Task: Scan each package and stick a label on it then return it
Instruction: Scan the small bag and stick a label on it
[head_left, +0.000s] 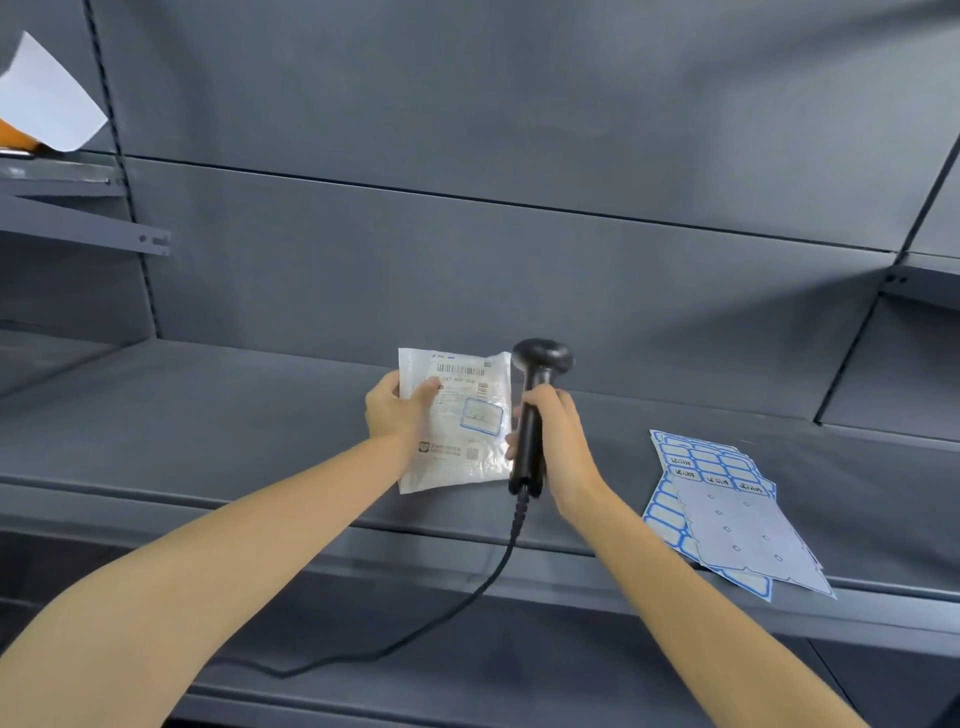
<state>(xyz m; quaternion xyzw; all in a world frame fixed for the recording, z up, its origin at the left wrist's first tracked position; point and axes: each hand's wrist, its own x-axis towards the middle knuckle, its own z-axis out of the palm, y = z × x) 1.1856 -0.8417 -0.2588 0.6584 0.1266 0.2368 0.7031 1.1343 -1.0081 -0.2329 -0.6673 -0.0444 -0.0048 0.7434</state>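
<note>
A white plastic package (462, 447) with a printed barcode and a blue-bordered label stuck on its face is held above the grey shelf (208, 415). My left hand (397, 410) grips its left edge, thumb on the front. My right hand (558, 441) is wrapped round the handle of a black barcode scanner (537, 384), which stands upright right beside the package's right edge. The scanner's head is at the package's top right corner. Its black cable (467, 597) hangs down to the lower shelf.
Sheets of blue-bordered labels (727, 509) lie overlapping on the shelf at the right, reaching its front edge. A white package (47, 98) sits on a higher shelf at the top left. The shelf's back wall stands close behind.
</note>
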